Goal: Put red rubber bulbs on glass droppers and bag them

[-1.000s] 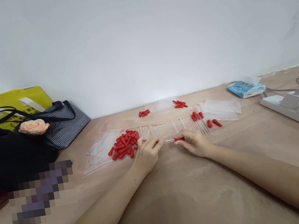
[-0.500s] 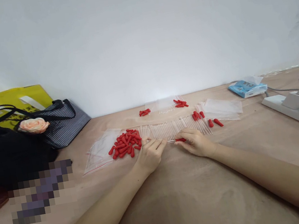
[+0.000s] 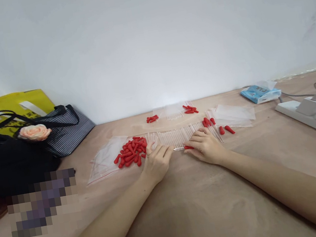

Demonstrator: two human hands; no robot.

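Near the middle of the table, my left hand [image 3: 158,161] grips a clear thin tube [image 3: 179,148], lying crosswise between the hands. My right hand [image 3: 205,147] pinches a red rubber bulb [image 3: 188,147] at the tube's right end. Behind the hands is a row of clear tubes [image 3: 176,137] side by side. A pile of red bulbs [image 3: 130,152] lies left of the row, beside clear zip bags [image 3: 104,160]. At the row's right end, several red bulbs [image 3: 208,122] sit at tube ends, and two loose bulbs [image 3: 228,129] lie further right.
Small red bulb groups [image 3: 152,118] and a clear bag [image 3: 171,111] lie near the wall. More bags [image 3: 233,115], a blue tissue pack [image 3: 260,93] and a power strip [image 3: 312,119] are right. Striped [image 3: 68,127], yellow [image 3: 33,99] and black bags [image 3: 8,164] stand left.
My left hand has shifted slightly left, and a little more of the tube shows between the hands. My right hand still pinches the bulb.
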